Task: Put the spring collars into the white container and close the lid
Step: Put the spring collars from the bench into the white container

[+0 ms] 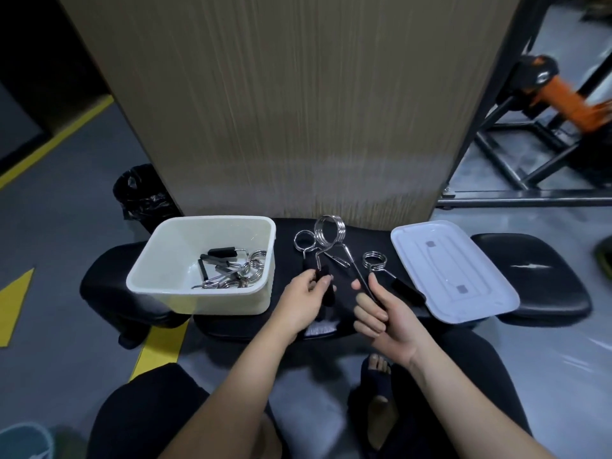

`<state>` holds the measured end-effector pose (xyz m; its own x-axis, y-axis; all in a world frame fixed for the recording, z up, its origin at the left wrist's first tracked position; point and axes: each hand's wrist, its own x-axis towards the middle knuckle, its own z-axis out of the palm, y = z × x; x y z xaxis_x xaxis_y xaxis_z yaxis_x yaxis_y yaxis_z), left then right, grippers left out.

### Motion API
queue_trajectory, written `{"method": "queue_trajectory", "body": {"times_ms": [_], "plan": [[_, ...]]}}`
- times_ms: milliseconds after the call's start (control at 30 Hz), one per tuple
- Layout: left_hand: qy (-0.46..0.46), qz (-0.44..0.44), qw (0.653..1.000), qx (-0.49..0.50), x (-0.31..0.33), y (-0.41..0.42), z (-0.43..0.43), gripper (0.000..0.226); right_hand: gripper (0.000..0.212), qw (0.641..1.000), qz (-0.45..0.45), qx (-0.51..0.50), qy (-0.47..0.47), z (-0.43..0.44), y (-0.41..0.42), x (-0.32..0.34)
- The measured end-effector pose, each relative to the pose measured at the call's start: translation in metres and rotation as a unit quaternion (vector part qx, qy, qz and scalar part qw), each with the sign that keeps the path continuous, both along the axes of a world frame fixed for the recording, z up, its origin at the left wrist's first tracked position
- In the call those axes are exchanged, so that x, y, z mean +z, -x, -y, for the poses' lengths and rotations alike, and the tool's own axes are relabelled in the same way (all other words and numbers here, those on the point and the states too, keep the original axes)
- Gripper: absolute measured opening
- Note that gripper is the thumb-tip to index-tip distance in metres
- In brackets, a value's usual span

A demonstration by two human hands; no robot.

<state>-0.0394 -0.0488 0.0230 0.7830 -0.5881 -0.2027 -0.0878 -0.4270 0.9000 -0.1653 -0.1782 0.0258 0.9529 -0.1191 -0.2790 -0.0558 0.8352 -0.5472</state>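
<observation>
Chrome spring collars [329, 230] with black grips are pinched in the left hand [303, 301] and right hand [385, 314], with the open white plastic container [159, 270] lying nearer the left.

Dim, even light; soft focus, edges bent and blurred by wide-angle lens.

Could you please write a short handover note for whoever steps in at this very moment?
Left hand: fingers on the black handles of the small chrome spring collar.
Right hand: pinching a handle of the large chrome spring collar.
Both collars lie on the black padded bench; a third chrome collar lies beside the flat white lid.
Done: several collars are in the open white plastic container.
Left: put in three collars, then close the lid.
</observation>
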Motion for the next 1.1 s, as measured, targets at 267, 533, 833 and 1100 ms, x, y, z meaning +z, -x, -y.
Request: {"method": "queue_trajectory", "body": {"times_ms": [267,533,833,1100], "plan": [[-0.003,0.201,0.977,0.069,-0.001,0.002,0.005,0.023,0.048,0.993,-0.052,0.058,0.086,-0.002,-0.013,0.0],[0.021,0.294,0.932,0.21,0.029,-0.04,-0.055,0.02,0.056,0.929,-0.198,0.02,0.313,-0.002,-0.034,-0.025],[-0.15,0.416,0.886,0.141,0.062,-0.127,-0.146,0.024,0.067,0.684,-0.199,0.087,0.697,-0.025,-0.099,-0.071],[-0.155,0.44,0.881,0.084,0.054,-0.171,-0.152,0.023,0.039,0.687,-0.287,-0.004,0.668,-0.035,-0.154,-0.08]]}}
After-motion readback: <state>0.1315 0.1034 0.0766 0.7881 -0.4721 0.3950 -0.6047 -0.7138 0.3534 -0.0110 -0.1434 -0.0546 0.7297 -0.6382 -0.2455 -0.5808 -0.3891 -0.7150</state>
